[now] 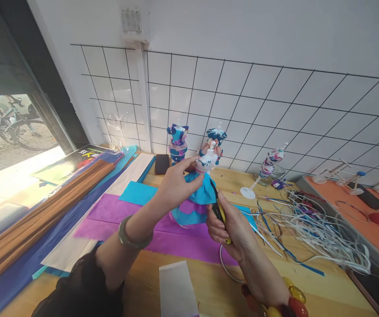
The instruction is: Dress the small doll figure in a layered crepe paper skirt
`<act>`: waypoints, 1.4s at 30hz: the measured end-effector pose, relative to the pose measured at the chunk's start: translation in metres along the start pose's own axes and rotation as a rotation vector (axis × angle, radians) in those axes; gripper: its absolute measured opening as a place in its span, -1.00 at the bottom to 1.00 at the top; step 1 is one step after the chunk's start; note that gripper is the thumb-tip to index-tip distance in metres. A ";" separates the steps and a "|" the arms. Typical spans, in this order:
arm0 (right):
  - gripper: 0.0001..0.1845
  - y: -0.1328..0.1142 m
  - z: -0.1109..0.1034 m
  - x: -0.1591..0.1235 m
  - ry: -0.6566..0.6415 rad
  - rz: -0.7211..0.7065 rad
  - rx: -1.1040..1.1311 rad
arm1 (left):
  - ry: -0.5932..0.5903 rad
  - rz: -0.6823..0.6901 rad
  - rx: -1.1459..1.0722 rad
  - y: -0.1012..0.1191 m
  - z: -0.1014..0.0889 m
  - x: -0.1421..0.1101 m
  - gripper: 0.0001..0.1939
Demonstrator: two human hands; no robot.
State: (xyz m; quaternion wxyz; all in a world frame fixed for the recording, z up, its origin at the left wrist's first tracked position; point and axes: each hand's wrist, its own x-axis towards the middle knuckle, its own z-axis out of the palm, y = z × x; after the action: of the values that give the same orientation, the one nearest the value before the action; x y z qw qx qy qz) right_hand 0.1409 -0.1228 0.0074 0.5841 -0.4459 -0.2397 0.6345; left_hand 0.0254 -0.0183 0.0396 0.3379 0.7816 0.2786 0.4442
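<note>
One small dress form is upright over the purple sheet, the left hand pinching it, the right hand gripping a black-and-yellow tool that could tear the blue skirt if it slips.

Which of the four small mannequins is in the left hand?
The front mannequin, with the puffy blue skirt; the other three stand farther back, nearer the wall.
</note>
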 end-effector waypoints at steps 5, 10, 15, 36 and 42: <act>-0.49 0.000 0.000 0.001 -0.005 -0.003 0.017 | 0.003 0.004 -0.014 0.003 0.002 -0.001 -0.68; -0.49 -0.001 0.000 0.001 0.000 -0.004 0.022 | 0.005 0.018 -0.038 0.004 0.002 -0.002 -0.69; -0.49 -0.001 0.000 0.000 0.001 0.022 0.017 | 0.010 0.017 -0.045 0.002 0.002 -0.001 -0.69; -0.48 -0.002 0.000 -0.002 0.029 -0.061 -0.067 | -0.008 0.004 -0.021 0.003 0.003 -0.003 -0.72; -0.50 -0.003 0.002 -0.002 0.049 -0.050 -0.061 | 0.019 0.010 -0.002 0.003 0.005 -0.003 -0.70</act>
State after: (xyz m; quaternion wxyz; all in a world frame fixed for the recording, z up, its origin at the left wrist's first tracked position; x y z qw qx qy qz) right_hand 0.1408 -0.1238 0.0117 0.5916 -0.4729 -0.2555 0.6008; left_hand 0.0290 -0.0244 0.0384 0.3335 0.7785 0.2773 0.4536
